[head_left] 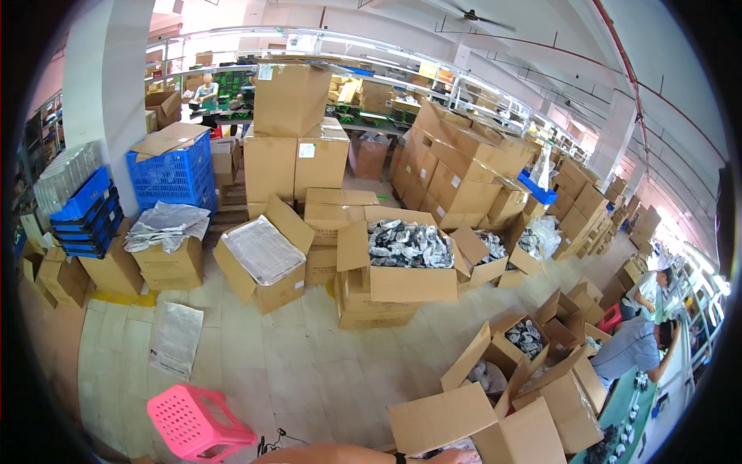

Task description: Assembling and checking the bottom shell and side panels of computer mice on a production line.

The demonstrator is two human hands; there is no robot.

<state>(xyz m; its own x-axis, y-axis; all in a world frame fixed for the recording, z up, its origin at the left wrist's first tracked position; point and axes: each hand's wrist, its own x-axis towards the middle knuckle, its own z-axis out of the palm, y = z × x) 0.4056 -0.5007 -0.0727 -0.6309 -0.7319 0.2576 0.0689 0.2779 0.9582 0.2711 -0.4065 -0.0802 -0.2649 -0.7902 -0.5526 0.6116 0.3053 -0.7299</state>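
Observation:
My left forearm runs along the lower edge toward the right, with a dark band at the wrist. My left hand (454,457) is cut off by the frame's edge, so its fingers are not clear. It is at the near side of an open cardboard box (440,416) whose flaps stand outward. Something pale and wrapped shows in that box beside the hand, too little of it to name. My right hand is out of view.
A pink plastic stool (185,421) stands at lower left, near dark cables. Open cartons at right hold wrapped dark parts (525,338); another full carton (410,284) stands mid-floor. Blue crates (171,172) and stacked boxes line the back. Two people sit by a green workbench (622,417) at right.

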